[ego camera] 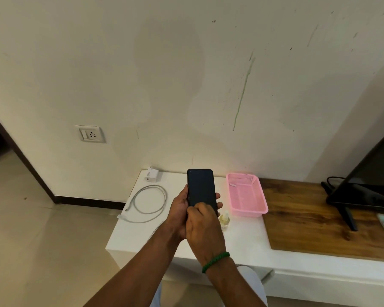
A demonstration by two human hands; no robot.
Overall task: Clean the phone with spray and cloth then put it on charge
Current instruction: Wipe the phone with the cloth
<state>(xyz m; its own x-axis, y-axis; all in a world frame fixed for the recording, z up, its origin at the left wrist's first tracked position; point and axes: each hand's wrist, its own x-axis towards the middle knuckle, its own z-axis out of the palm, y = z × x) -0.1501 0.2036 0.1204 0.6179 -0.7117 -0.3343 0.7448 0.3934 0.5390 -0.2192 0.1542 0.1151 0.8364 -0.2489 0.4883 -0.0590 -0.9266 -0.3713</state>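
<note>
Our left hand (179, 209) grips the phone (201, 187) by its sides — it looks slippery, breakable — and our right hand (203, 224) curls fingers low on it, holding what we cannot tell.

Phone (201, 187) lower end hidden by right hand (203, 227); TV (372, 173) cut by right edge

left hand (179, 208) holds phone (201, 187) upright, right hand (203, 227) curled against its lower screen
</note>
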